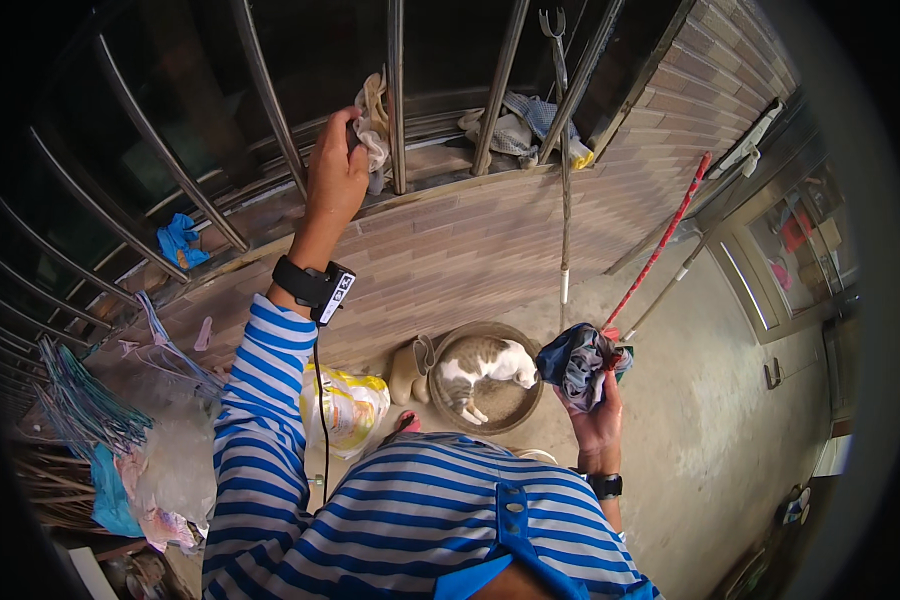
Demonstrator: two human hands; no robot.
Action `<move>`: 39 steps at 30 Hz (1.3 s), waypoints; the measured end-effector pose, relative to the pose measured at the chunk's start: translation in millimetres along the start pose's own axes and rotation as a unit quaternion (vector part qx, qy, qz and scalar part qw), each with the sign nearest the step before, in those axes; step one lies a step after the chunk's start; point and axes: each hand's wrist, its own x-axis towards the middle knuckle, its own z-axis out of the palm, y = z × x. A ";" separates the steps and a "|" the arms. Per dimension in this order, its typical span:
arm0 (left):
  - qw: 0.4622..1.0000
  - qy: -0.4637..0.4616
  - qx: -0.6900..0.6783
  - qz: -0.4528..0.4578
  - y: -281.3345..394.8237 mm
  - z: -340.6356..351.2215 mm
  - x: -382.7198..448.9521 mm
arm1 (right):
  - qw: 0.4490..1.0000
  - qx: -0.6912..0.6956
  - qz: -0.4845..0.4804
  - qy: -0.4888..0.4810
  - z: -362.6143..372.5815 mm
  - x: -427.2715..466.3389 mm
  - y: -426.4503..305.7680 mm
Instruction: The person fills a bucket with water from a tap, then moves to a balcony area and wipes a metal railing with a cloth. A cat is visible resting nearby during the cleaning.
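My left hand (pixel 341 161) is raised to the barred window ledge, its fingers closed on a crumpled off-white cloth (pixel 376 124) beside a metal bar (pixel 396 97). Part of that cloth rests against the ledge, and something dark shows under my fingers. Lower right, my right hand (pixel 596 420) holds up a bunched wad of dark blue and grey fabric (pixel 581 367) with a bit of red in it. More cloths, one whitish (pixel 506 135) and one blue checked (pixel 538 112), lie on the ledge (pixel 439 161) farther right.
A white and tabby cat (pixel 487 367) lies curled in a round basin (pixel 440 405) on the floor. Boots (pixel 409 371) and a yellow-white sack (pixel 352 409) stand beside it. Long poles, one red (pixel 660 244), lean at the right. Bundled strands (pixel 94 397) and plastic bags (pixel 176 457) crowd the left.
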 end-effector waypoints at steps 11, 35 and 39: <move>0.884 -0.104 0.419 0.177 19.6 -21.2 29.8 | 1.000 0.007 0.023 -0.014 1.4 3.3 4.3; 0.936 -0.265 0.231 0.022 -63.4 39.6 12.5 | 0.999 0.035 0.006 0.005 4.1 -5.1 0.5; 0.947 -0.228 0.219 0.055 -51.3 32.8 10.6 | 0.999 0.031 -0.006 0.000 2.9 -8.0 -0.6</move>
